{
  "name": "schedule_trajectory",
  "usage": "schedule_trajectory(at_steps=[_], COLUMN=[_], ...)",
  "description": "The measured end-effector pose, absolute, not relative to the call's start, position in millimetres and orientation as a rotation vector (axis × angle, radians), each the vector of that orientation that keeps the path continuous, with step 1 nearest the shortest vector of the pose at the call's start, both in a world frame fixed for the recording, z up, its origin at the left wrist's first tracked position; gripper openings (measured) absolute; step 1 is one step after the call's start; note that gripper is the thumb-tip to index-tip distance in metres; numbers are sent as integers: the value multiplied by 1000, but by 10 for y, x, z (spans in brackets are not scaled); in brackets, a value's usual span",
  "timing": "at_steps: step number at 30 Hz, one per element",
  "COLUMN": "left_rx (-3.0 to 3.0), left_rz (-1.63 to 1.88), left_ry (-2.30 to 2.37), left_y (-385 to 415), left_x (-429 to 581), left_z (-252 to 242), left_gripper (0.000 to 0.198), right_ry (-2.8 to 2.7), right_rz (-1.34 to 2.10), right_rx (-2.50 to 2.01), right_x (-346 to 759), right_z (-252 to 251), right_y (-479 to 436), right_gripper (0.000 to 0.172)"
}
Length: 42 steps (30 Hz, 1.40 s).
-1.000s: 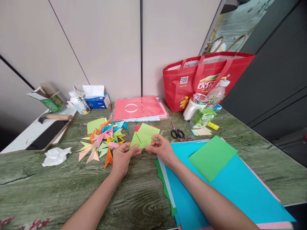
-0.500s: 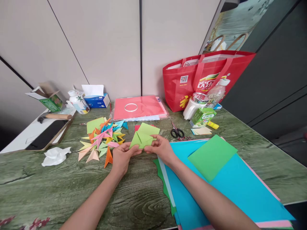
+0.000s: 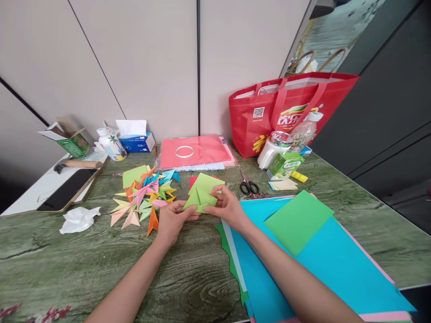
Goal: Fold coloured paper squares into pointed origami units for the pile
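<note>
On the green counter point(image 3: 84, 251), between the blue sheets point(image 3: 319, 269) and the heap of folded paper points point(image 3: 144, 199), the light green paper point(image 3: 202, 195) is held just above the surface. Since a second ago its right flap has turned inward, so the piece looks narrower, one fold further on. The left hand point(image 3: 173, 220) pinches its lower left corner, and the right hand point(image 3: 229, 206) has thumb and fingers closed on its right edge.

Likely office craft corner: partition panels point(image 3: 151, 67), green table point(image 3: 67, 260), paper sheets point(image 3: 319, 264).
</note>
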State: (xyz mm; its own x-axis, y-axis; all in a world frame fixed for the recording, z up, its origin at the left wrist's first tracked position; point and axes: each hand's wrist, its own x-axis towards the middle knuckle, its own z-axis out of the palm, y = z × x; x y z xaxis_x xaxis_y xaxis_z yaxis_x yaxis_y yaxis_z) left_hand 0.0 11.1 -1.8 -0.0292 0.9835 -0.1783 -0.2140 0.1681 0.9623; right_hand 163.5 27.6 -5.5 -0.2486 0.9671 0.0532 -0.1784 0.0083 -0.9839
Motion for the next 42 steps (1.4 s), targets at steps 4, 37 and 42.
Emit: schedule_trajectory(at_steps=[4, 37, 42], left_rx=[953, 918, 917], left_rz=[1134, 1117, 1127], left_ry=[1164, 1150, 1159], left_y=[94, 65, 100], left_x=[20, 66, 32], left_z=[-2, -18, -7], left_gripper=[26, 28, 29], right_ry=[-1555, -1599, -1535], right_rz=[1339, 1054, 1265], right_rx=[-1059, -1165, -1090], right_x=[1677, 1577, 1596], right_z=[-59, -84, -90], right_y=[276, 211, 219], right_gripper=[19, 25, 31])
